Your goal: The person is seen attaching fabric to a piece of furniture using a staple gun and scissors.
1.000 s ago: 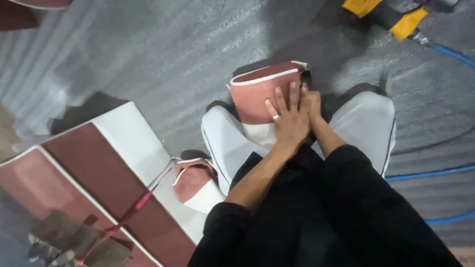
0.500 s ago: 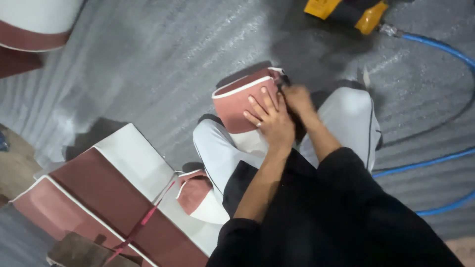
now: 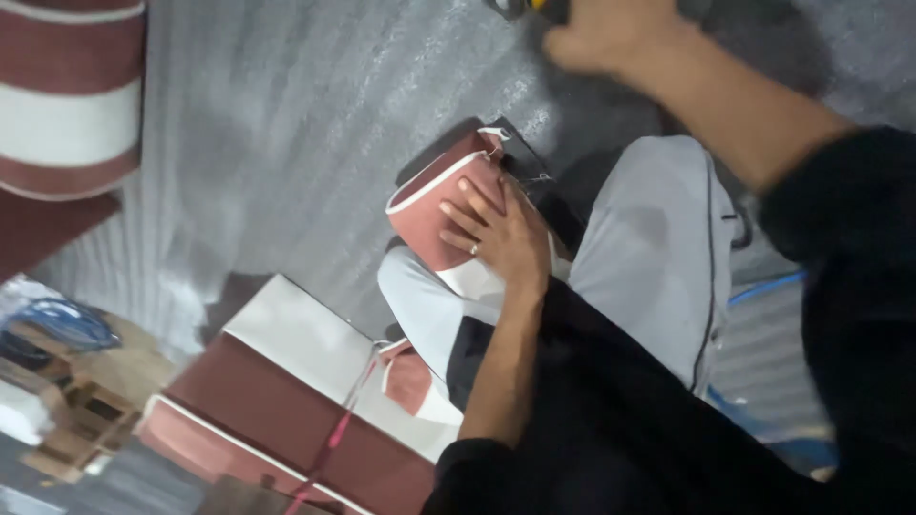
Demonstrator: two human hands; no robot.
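A maroon padded cover piece (image 3: 434,205) with white piping rests on my left knee, over my grey trousers (image 3: 649,257). My left hand (image 3: 501,234) lies flat on it with the fingers spread and a ring showing, holding it down. My right hand (image 3: 606,33) is stretched out at the top of the view, blurred, with the fingers curled, beside a yellow and black tool (image 3: 530,8) that the frame edge cuts off. Whether the right hand grips anything is not visible.
A large maroon and white cushion (image 3: 277,405) lies on the grey floor at lower left with a pink strap (image 3: 334,434) across it. A smaller maroon piece (image 3: 410,377) sits by my leg. Another cushion (image 3: 67,105) is at top left, wooden scraps (image 3: 72,415) at left, a blue hose (image 3: 768,286) at right.
My right hand has left the cover piece and reached up and away toward the tool. My left hand stays on the piece. The view has shifted closer.
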